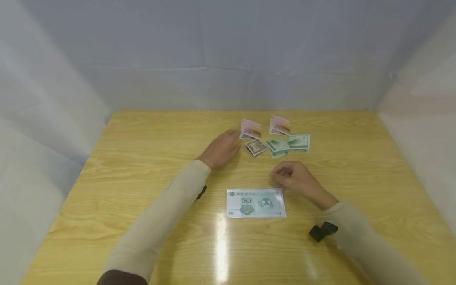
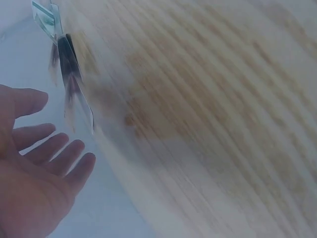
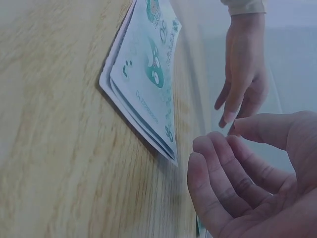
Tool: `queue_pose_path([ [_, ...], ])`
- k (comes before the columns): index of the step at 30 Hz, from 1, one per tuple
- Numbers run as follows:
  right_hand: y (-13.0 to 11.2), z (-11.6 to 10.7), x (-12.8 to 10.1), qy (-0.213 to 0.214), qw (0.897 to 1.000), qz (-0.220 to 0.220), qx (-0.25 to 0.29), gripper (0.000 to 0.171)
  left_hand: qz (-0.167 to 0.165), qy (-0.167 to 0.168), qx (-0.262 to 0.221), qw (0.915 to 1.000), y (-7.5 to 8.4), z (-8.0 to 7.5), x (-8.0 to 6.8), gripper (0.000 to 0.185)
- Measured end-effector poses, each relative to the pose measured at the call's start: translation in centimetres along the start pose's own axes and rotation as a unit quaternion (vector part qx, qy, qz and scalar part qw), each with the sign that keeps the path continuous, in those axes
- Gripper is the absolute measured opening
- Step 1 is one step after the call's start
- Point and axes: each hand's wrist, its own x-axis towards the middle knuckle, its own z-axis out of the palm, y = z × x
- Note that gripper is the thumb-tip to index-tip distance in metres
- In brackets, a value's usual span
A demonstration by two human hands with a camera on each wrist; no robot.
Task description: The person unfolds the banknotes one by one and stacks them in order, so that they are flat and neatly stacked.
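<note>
Item: wooden table point(image 1: 142, 166), pale grain, glossy, enclosed on three sides by white fabric walls point(image 1: 228, 59); it carried all the paper pieces. Item: large green 50 note point(image 1: 255, 202), a flat rectangle with a green emblem and a small dark figure printed on it, lying face up near the front centre of the table; the right wrist view showed it as a thin stack of several sheets with the edges slightly fanned. Item: cluster of smaller folded notes at the far centre of the table, comprising two pink notes point(image 1: 251, 129) standing partly upright, two green notes point(image 1: 298, 141) lying low, and one brown note point(image 1: 255, 147) nearest the left hand. Item: left hand point(image 1: 221, 149), grip open, fingers straight and spread, holding nothing, just beside the brown note and the nearer pink one, apparently not yet touching. Item: right hand point(image 1: 295, 177), grip loosely curled and empty, hovering just beyond the far right corner of the 50 note, apart from it. Handling note, as a judgement: a folded note of this kind would be best taken by pinching its raised fold with thumb and forefinger rather than sliding flat fingers under it, and approached slowly so the neighbouring light pieces were not knocked over; the other hand should keep clear of the stacked sheets.
</note>
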Motion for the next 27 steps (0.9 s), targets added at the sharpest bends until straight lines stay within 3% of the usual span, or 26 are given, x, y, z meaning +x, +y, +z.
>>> queue_pose_path([
  [7, -0.1, 0.1, 0.1, -0.001, 1.0, 0.005, 0.002, 0.015, 0.04, -0.016, 0.085, 0.9954, 0.7, 0.3, 1.2, 0.053],
  [13, -0.1, 0.1, 0.1, -0.002, 1.0, 0.005, -0.001, 0.014, 0.055, -0.027, 0.115, 0.9915, 1.0, 0.7, 1.8, 0.051],
  [22, -0.1, -0.1, 0.0, -0.008, 1.0, 0.001, -0.004, 0.013, 0.024, -0.083, 0.146, 0.9856, 0.6, 1.0, 1.9, 0.047],
  [27, -0.2, -0.1, 0.0, -0.015, 1.0, 0.009, -0.001, 0.014, 0.021, -0.097, 0.172, 0.98, 0.6, 0.9, 1.8, 0.039],
])
